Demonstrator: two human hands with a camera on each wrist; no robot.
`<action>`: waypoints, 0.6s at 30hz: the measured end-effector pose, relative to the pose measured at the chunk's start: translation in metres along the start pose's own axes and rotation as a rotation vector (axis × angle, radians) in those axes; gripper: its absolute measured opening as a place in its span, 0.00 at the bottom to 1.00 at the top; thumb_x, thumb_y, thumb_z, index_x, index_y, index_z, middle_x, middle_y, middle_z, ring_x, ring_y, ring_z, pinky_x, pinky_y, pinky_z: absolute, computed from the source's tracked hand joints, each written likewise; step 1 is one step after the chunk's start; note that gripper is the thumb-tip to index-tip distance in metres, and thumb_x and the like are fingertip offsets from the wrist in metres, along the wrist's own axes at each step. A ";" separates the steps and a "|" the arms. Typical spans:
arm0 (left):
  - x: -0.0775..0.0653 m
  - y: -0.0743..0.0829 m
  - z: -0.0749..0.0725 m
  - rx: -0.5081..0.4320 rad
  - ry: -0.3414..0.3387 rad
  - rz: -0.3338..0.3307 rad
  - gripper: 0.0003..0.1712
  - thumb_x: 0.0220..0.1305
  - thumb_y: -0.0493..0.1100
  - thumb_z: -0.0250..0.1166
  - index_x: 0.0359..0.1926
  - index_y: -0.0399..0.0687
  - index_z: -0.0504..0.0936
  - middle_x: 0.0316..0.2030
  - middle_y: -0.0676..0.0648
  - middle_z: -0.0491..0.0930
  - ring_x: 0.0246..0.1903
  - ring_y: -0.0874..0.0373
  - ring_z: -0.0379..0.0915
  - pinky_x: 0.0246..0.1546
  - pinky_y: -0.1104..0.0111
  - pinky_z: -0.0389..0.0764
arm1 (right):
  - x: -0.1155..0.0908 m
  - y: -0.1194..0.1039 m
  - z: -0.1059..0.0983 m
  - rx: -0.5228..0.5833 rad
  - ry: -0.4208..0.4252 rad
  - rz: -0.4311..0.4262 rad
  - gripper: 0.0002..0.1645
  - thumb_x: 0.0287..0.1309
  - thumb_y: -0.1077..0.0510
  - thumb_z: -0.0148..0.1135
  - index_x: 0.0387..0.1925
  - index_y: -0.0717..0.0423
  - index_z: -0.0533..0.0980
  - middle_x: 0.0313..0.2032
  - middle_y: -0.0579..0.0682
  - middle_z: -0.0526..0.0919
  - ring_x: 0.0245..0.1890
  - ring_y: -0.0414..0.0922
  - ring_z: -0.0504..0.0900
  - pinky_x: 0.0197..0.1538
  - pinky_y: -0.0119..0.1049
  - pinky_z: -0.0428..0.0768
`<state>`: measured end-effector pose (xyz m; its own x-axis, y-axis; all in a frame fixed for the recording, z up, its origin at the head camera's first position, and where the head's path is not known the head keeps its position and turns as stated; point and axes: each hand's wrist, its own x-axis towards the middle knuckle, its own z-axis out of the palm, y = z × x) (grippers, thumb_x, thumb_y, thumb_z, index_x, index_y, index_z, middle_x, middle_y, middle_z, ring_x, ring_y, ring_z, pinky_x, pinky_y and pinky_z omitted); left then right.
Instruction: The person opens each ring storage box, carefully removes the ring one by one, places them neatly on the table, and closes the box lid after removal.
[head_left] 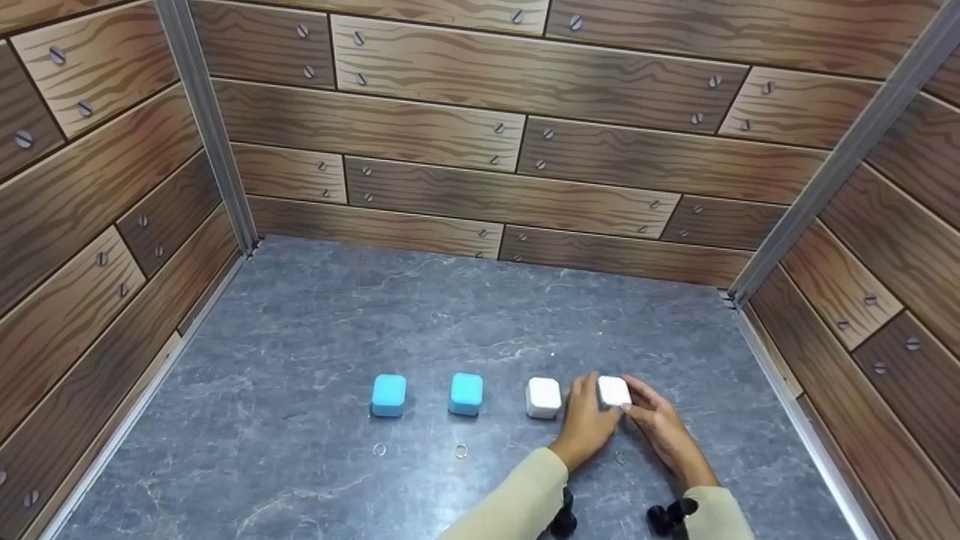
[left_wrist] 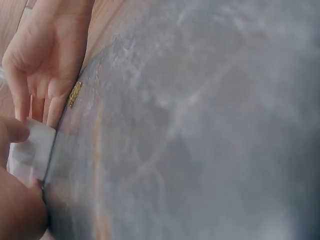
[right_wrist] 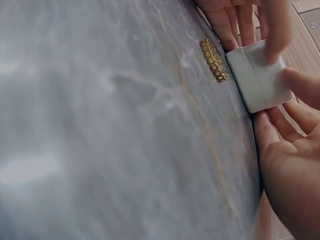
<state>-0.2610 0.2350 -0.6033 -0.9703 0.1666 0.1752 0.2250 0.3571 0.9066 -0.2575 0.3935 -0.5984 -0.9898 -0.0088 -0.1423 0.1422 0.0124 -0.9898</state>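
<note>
Both hands hold the rightmost small white ring box (head_left: 614,391) between them, low at the tabletop. My left hand (head_left: 587,420) grips its left side, the thumb (right_wrist: 276,30) lying on the face toward me. On the right side, my right hand (head_left: 664,424) has fingers around the far part and the thumb at the near face. A thin seam runs across the box in the right wrist view, and its lid looks closed. Just in front of it lies a gold ring (right_wrist: 214,60) with a beaded band, flat on the table.
Left of the hands stand another white box (head_left: 543,397) and two blue boxes, one nearer (head_left: 466,394) and one farther left (head_left: 388,395). Two thin rings lie before the blue boxes, a left one (head_left: 380,445) and a right one (head_left: 461,445). Wood-patterned walls (head_left: 525,142) enclose the grey tabletop (head_left: 300,322).
</note>
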 end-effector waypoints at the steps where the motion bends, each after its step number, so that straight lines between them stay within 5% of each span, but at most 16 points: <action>1: 0.000 0.003 -0.001 0.009 0.004 0.013 0.38 0.60 0.44 0.66 0.69 0.40 0.65 0.64 0.42 0.66 0.65 0.49 0.64 0.67 0.60 0.69 | 0.000 -0.001 0.001 0.009 0.004 0.004 0.39 0.63 0.68 0.56 0.73 0.65 0.55 0.70 0.64 0.60 0.53 0.29 0.75 0.56 0.23 0.76; 7: 0.010 0.024 -0.008 0.167 0.029 0.135 0.33 0.66 0.48 0.61 0.69 0.45 0.65 0.64 0.45 0.66 0.64 0.53 0.64 0.64 0.62 0.71 | 0.009 -0.013 0.005 -0.044 0.057 0.026 0.33 0.72 0.56 0.50 0.71 0.67 0.57 0.70 0.63 0.62 0.50 0.27 0.77 0.55 0.22 0.76; 10: 0.018 0.034 -0.019 0.259 0.004 0.194 0.31 0.69 0.51 0.56 0.70 0.48 0.64 0.65 0.48 0.67 0.65 0.55 0.63 0.64 0.63 0.72 | 0.015 -0.025 0.008 -0.255 0.121 -0.021 0.32 0.74 0.49 0.48 0.69 0.67 0.63 0.67 0.64 0.68 0.50 0.32 0.78 0.54 0.24 0.76; 14: 0.033 0.039 -0.040 0.414 -0.033 0.290 0.31 0.71 0.54 0.53 0.71 0.49 0.63 0.66 0.48 0.67 0.66 0.55 0.63 0.65 0.63 0.73 | 0.022 -0.043 0.016 -0.543 0.198 -0.127 0.35 0.74 0.44 0.46 0.67 0.66 0.65 0.64 0.67 0.71 0.59 0.52 0.76 0.64 0.40 0.74; 18: 0.054 0.034 -0.065 0.559 -0.023 0.338 0.30 0.71 0.54 0.53 0.70 0.50 0.64 0.66 0.46 0.67 0.66 0.53 0.64 0.63 0.61 0.75 | 0.031 -0.061 0.029 -0.681 0.200 -0.228 0.39 0.73 0.40 0.44 0.70 0.64 0.61 0.68 0.67 0.65 0.68 0.63 0.66 0.71 0.56 0.65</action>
<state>-0.3112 0.1962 -0.5384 -0.8373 0.3711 0.4016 0.5356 0.7045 0.4656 -0.2968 0.3640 -0.5426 -0.9862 0.0959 0.1347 -0.0405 0.6496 -0.7592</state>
